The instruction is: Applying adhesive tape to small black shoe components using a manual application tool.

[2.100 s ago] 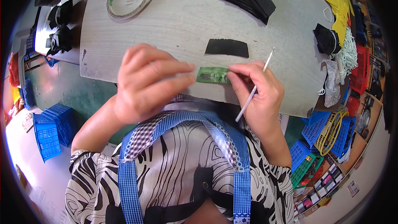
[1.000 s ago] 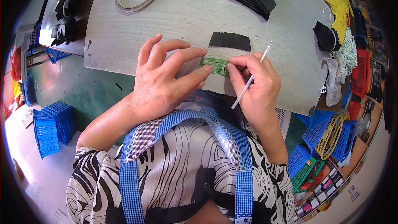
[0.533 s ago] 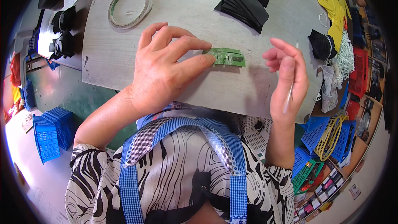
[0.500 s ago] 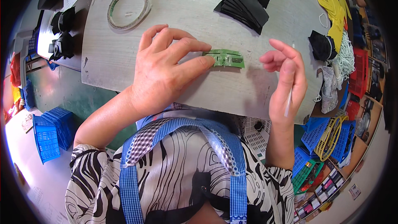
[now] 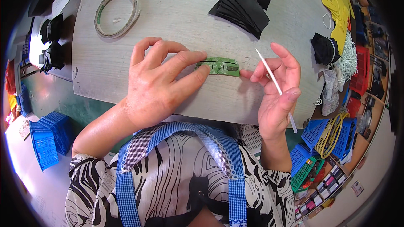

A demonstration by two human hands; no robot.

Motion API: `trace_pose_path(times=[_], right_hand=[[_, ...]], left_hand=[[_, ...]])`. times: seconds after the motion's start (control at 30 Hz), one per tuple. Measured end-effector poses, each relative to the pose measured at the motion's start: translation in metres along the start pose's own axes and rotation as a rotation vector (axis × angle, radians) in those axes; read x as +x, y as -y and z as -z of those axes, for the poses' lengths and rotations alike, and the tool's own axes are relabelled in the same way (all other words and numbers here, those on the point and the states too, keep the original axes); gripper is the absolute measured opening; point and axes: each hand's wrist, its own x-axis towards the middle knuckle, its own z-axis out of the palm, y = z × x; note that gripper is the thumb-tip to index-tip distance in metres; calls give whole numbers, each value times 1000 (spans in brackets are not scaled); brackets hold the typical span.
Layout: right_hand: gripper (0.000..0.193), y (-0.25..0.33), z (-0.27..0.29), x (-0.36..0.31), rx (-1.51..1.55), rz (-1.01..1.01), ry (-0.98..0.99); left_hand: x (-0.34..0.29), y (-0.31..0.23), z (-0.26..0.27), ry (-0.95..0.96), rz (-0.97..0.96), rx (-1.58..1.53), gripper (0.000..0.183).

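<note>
A green slotted strip [image 5: 225, 67] lies flat on the table close to its near edge. The thumb and index finger of my left hand [image 5: 153, 82] press on its left end, while the other fingers curl above the table. My right hand [image 5: 277, 96] holds a slim white pen [image 5: 273, 78] between thumb and fingers, its pointed tip tilted up and away from me. One fingertip of that hand is close to the strip's right end; whether it touches, I cannot tell. My left fingers cover part of the strip.
A roll of tape [image 5: 117, 14] lies at the table's far left. Stacked black pieces [image 5: 242, 10] sit at the far middle. To the right are yellow cut pieces [image 5: 332, 0], a black bundle [image 5: 325, 48] and white cords [image 5: 347, 56]. Blue baskets [image 5: 44, 143] stand on the floor at left.
My right hand has come closer to the strip, and the pen has swung out from along the palm to point upward. My left hand still presses the strip. The whole view has shifted slightly.
</note>
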Motion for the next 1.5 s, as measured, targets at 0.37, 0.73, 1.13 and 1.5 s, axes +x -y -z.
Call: trace_pose_path(times=[0.37,0.73,1.13,1.5], right_hand=[[10,5,-27,21,-402,237,155],[10,5,-5,12,-581,202,64],[10,4,-10,7,-507,195,52],[14,3,9,56,-554,307,-70]], left_hand=[[-1,-1,-2,29,41,-38,28],[-3,2,-2,47,31,-50,30],[-2,2,-4,17,42,-51,29],[-4,2,2,8,-26,-110,28]])
